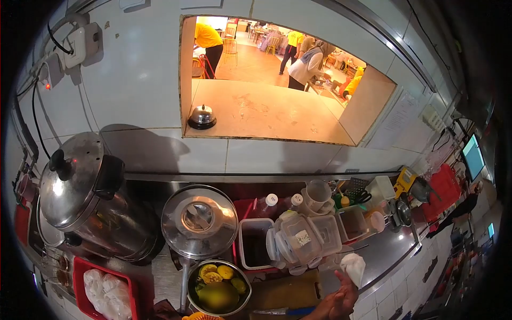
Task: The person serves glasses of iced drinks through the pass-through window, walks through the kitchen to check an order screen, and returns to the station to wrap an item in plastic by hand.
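Observation:
My right hand (337, 300) is at the bottom right, its fingers curled against a bunched white bag (353, 268) held up over the counter's edge. What the bag contains is hidden. I cannot see my left hand; a dark reddish shape at the bottom edge is too unclear to name. To the left of my right hand stands a steel bowl (244, 302) holding several cut yellow-green citrus halves (212, 277). Between bowl and hand lie a brown board (290, 292) and a blue-handled knife (300, 311).
A large steel urn (106, 213) and a round-lidded steel pot (181, 234) stand at left. A red basket (80, 272) holds white bags (109, 296). Clear plastic containers (301, 240) are stacked mid-counter. A call bell (202, 117) sits on the serving hatch (266, 114), with people beyond.

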